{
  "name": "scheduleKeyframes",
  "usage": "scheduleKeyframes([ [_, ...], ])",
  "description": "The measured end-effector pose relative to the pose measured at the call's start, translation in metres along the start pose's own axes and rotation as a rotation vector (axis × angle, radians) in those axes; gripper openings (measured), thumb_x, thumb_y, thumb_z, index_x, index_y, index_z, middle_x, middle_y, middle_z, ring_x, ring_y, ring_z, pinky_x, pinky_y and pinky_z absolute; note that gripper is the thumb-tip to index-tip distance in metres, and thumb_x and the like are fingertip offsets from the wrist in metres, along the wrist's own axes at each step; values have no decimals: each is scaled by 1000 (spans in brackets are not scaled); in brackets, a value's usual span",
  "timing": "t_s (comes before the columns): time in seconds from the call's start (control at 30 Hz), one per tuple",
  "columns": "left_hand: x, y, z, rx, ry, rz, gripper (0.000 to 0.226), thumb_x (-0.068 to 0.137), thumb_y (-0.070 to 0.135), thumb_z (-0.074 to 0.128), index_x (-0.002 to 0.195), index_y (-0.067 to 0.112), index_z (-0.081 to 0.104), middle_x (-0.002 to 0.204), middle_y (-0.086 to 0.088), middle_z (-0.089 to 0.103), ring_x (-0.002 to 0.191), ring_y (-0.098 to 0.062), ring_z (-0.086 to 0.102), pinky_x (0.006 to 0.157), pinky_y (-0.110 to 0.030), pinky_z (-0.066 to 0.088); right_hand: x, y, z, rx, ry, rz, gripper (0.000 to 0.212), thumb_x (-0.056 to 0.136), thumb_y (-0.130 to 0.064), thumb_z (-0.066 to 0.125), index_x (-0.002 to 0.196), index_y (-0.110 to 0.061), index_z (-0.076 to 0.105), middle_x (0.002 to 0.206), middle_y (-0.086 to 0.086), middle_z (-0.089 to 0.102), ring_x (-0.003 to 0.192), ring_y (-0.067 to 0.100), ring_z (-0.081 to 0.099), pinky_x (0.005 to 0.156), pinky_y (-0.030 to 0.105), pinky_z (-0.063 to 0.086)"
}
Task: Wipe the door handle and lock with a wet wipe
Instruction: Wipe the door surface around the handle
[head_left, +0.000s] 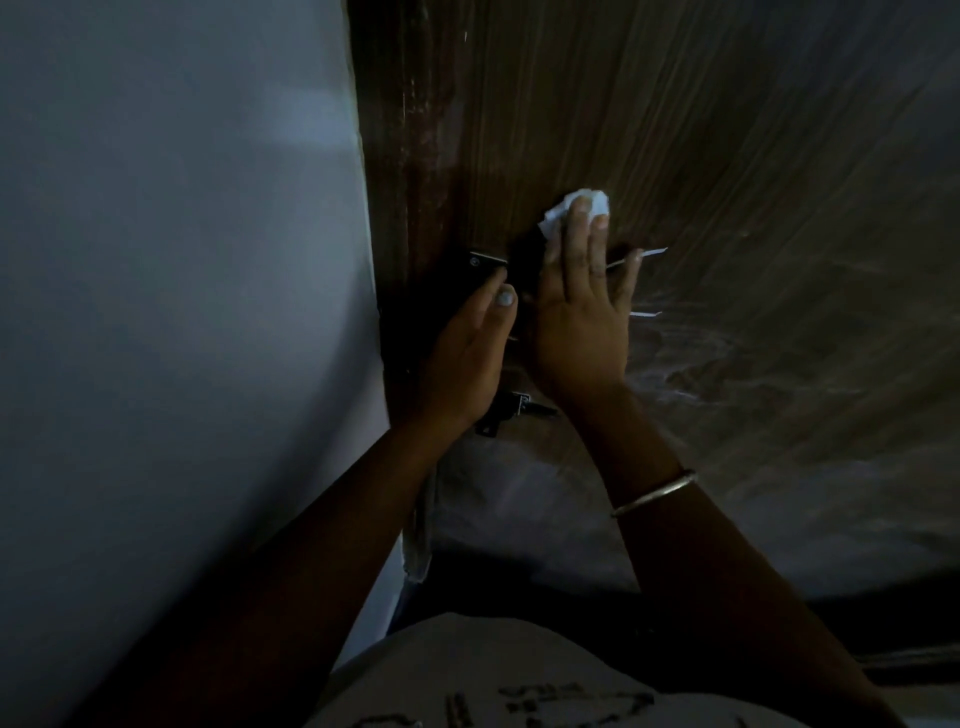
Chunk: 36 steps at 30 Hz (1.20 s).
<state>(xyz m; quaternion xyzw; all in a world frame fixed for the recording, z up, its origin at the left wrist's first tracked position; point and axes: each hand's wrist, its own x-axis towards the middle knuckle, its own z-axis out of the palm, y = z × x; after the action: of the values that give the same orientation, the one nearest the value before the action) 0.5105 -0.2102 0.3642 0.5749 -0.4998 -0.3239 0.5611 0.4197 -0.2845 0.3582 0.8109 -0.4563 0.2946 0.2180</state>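
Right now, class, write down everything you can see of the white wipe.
The wipe is white and crumpled into a small wad, like thin cloth. It sits against the brown wooden door, up and right of the dark lock plate. The right hand presses on it with straight fingers, hiding its lower part; its top and left edges show.

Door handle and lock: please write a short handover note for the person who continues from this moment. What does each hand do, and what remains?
Right hand: fingers straight, presses the crumpled wet wipe on the wooden door, just above the handle, whose bright edge shows beside that hand.
Left hand: no wipe in it, fingertips at the black lock plate near the door edge.
Done: cannot tell in this dim light.
Left: wipe handle, lock plate and the black latch below the hands.
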Motion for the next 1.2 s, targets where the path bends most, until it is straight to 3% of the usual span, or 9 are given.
scheduleKeyframes([
  [0.1,1,1,4,4,-23,10,65,83,51,22,141,22,28,150,-2,32,128,-2,30,100,-16,26,-3,2,3,-38,-33,-88,58,94,-38,38,142,-6,34,154,15,22,142,29,19,111,56,4],
  [0.33,-1,0,7,69,-13,15,65,82,51,23,140,24,30,150,-1,33,126,-2,30,103,-22,25,-10,20,-5,5,12,147,69,92,-35,49,144,2,22,153,23,17,142,35,14,111,52,2],
  [0.47,-6,-3,12,130,-67,40,61,87,56,27,141,27,28,150,-1,32,134,-9,31,109,-30,29,-4,14,-3,4,-30,9,66,93,-41,39,144,0,27,152,22,20,142,36,17,112,53,8],
  [0.53,-8,-4,14,144,-91,40,51,95,46,30,142,26,26,152,-1,29,135,-9,29,105,-21,28,-8,12,-4,13,-42,-25,65,92,-42,30,142,-2,31,152,19,22,142,34,19,112,53,9],
  [0.7,-7,-1,15,159,-75,42,55,91,47,30,142,25,27,152,1,29,131,-5,28,103,-23,24,-20,28,-5,12,-7,139,68,91,-33,52,143,2,26,153,22,18,142,33,15,111,52,3],
  [0.87,-4,-1,17,128,-66,19,57,89,49,34,141,26,29,151,1,31,134,-8,31,108,-27,27,-13,31,-8,29,-2,119,69,91,-34,50,143,3,24,152,24,18,142,37,14,112,53,5],
  [0.97,-4,3,22,126,-86,54,47,96,34,36,141,22,29,145,9,32,131,-4,32,100,-9,29,-18,28,-5,-27,-37,9,65,93,-40,38,144,-1,26,153,19,20,142,33,17,112,52,4],
  [1.07,-6,6,26,127,-103,98,46,96,29,39,140,20,30,136,15,33,122,6,29,87,9,24,-29,35,-5,-38,-7,83,65,93,-38,44,144,-1,26,153,19,20,142,31,17,111,52,3],
  [1.2,-4,1,26,132,-90,113,57,89,41,39,141,19,30,146,6,34,127,3,27,100,-8,25,-23,46,-13,-22,55,210,71,91,-34,53,144,2,23,152,25,18,142,36,15,112,54,5],
])
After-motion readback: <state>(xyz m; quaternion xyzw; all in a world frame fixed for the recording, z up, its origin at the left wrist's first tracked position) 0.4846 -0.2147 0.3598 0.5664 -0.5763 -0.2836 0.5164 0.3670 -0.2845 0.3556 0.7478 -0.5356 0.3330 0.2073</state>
